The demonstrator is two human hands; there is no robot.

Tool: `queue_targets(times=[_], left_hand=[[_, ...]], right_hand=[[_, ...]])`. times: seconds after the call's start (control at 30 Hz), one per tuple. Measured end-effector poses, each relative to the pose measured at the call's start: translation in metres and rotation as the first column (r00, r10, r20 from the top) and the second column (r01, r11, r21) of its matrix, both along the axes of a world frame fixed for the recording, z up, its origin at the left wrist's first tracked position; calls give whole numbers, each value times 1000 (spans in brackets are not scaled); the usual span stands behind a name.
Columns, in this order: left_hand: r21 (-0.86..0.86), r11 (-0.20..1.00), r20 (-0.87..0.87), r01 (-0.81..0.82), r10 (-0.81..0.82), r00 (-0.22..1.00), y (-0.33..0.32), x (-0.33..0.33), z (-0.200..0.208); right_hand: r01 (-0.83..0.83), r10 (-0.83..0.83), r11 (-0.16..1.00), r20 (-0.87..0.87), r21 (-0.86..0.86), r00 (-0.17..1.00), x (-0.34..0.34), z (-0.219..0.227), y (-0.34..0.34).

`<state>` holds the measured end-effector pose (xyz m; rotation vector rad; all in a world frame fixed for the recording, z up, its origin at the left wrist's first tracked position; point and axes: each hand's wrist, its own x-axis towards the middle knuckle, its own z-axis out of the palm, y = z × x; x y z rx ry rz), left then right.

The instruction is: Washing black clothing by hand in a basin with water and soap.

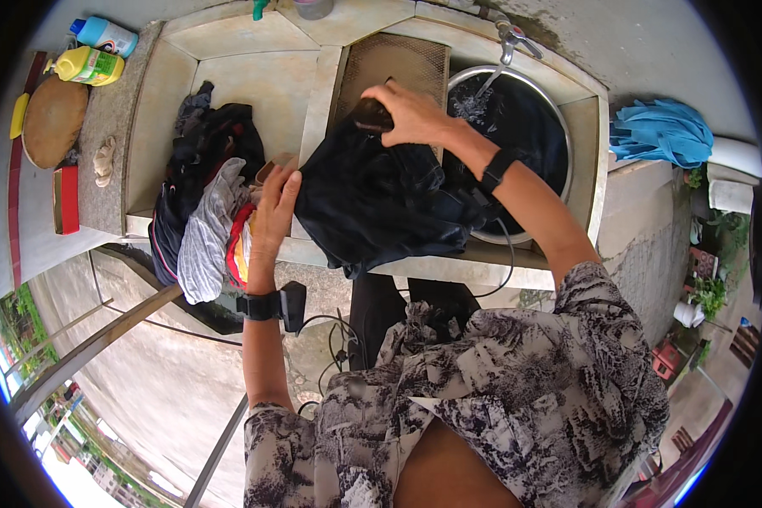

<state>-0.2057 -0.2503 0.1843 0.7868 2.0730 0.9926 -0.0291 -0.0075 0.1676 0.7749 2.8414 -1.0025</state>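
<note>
A wet black garment [364, 203] lies over the ribbed washboard [394, 63] of a tiled sink, and its near edge hangs over the front. My right hand [415, 123] is closed round a dark brown scrubbing brush [371, 116] at the garment's far edge; the brush's underside is hidden. At the garment's left corner, my left hand [275, 203] grips the cloth, which is drawn to a point there. Right of the washboard, a round metal basin [565, 152] holds dark water and dark cloth. Water runs into it from a tap [510, 38].
Clothes [216, 169] are heaped in the left basin, some over its front edge. On the left ledge are a yellow bottle [89, 66], a blue-and-white bottle [106, 36], a round wooden board [55, 123] and a red box [65, 200]. Blue cloth [660, 133] lies at right.
</note>
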Motion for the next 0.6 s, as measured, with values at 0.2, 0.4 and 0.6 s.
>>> queue_targets(times=[0.2, 0.4, 0.6], left_hand=[[117, 979, -177, 166, -144, 974, -2, 36, 15], [360, 927, -443, 102, 73, 893, 36, 73, 36], [19, 772, -613, 635, -493, 617, 68, 123, 8]], right_hand=[[178, -100, 959, -327, 219, 940, 26, 72, 17], [398, -187, 906, -705, 145, 684, 30, 119, 23], [530, -391, 832, -503, 165, 770, 84, 12, 54]])
